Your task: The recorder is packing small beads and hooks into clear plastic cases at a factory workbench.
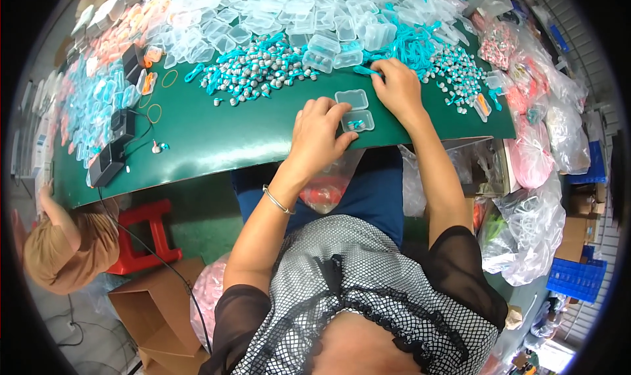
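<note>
My left hand point(320, 133) rests on the green table point(217, 132), its fingertips touching a small clear plastic case point(355, 110) that lies open with a teal corded earplug pair inside. My right hand point(398, 86) is just beyond the case, fingers pinched on a teal cord point(366, 70) at the edge of a heap of grey earplugs with teal cords point(263, 69). A large pile of empty clear cases point(289, 17) covers the far side of the table.
Black boxes point(108, 161) with a cable sit at the table's left, beside blue and orange packed cases point(92, 105). Bags of pink and white goods point(532, 151) crowd the right. A red stool point(148, 234), cardboard boxes point(158, 309) and another person point(62, 243) are lower left.
</note>
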{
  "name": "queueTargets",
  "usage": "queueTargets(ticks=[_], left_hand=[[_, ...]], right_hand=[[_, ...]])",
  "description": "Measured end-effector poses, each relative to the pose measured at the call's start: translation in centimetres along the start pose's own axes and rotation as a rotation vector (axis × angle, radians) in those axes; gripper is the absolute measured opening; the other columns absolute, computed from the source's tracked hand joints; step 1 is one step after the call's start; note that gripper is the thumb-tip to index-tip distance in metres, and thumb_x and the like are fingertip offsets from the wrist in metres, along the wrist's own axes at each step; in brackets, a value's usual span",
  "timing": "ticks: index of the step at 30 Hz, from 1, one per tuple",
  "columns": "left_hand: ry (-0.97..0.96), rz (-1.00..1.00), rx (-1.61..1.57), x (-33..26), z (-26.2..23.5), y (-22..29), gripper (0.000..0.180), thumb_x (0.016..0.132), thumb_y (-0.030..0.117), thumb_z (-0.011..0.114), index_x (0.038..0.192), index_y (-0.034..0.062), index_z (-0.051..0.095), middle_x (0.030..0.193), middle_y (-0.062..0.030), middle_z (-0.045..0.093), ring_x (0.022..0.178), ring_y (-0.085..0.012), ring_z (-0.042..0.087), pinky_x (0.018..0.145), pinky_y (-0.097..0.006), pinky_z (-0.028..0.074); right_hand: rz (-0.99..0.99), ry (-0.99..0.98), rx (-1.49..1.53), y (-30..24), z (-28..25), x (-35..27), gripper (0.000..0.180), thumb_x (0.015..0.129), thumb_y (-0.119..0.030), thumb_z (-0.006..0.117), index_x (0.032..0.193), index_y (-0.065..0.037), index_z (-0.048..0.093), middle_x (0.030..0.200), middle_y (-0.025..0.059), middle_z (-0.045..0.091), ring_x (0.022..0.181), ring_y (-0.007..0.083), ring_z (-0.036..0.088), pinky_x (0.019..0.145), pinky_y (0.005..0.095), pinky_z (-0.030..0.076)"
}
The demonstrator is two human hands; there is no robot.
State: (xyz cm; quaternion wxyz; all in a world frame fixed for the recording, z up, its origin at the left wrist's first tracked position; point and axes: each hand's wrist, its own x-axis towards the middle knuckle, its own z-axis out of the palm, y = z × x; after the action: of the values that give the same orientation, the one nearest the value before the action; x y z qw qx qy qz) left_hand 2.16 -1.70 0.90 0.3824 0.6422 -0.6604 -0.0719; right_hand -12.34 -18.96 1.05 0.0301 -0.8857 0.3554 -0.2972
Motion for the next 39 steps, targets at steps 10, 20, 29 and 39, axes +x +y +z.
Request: queueTargets(ticks=[10, 20, 29, 39], left_hand=[[-0.025, -0.05, -0.081, 0.4, -0.3, -0.2, 0.049, 0.066, 0.018, 0.084, 0.111, 0.0078, 0.066, 0.1, -0.0074, 0.062, 0.097, -0.0298, 0.057, 0.084, -0.042, 0.045], [-0.019, -0.053, -0.069, 0.2, -0.2, -0.1, 0.048, 0.067, 0.019, 0.083, 0.11, 0.0074, 0.066, 0.101, -0.0076, 0.062, 0.097, -0.0297, 0.057, 0.084, -0.042, 0.045], [0.043, -0.106, -0.165, 0.2, -0.4, 0.6, 0.051, 0.069, 0.02, 0.082, 0.115, 0.0088, 0.063, 0.096, -0.0076, 0.061, 0.091, -0.0289, 0.057, 0.079, -0.041, 0.046], [0.094, 0.107, 0.017, -0.2, 0.6, 0.2, 0.025, 0.085, 0.018, 0.07, 0.106, 0.0049, 0.064, 0.09, -0.0105, 0.057, 0.085, -0.0302, 0.057, 0.074, -0.042, 0.046]], right_hand=[[-0.21, -0.184, 0.429, -2.8, -4.7, -3.9, 0.013, 0.079, -0.006, 0.071, 0.092, -0.006, 0.067, 0.085, 0.0047, 0.064, 0.079, 0.0228, 0.062, 0.076, 0.0357, 0.045], [-0.18, -0.138, 0.378, -2.4, -4.1, -2.9, 0.021, 0.085, -0.008, 0.065, 0.106, -0.006, 0.069, 0.095, 0.0104, 0.063, 0.094, 0.0288, 0.06, 0.084, 0.0389, 0.046], [0.005, -0.314, 0.515, -2.3, -3.5, -2.7, 0.028, 0.081, -0.003, 0.07, 0.108, -0.002, 0.066, 0.101, 0.0102, 0.063, 0.085, 0.0237, 0.062, 0.072, 0.0322, 0.05], [-0.282, -0.188, 0.523, -3.0, -3.4, -5.1, 0.027, 0.08, -0.011, 0.072, 0.105, -0.003, 0.066, 0.095, 0.0127, 0.064, 0.089, 0.0309, 0.061, 0.077, 0.0385, 0.05]])
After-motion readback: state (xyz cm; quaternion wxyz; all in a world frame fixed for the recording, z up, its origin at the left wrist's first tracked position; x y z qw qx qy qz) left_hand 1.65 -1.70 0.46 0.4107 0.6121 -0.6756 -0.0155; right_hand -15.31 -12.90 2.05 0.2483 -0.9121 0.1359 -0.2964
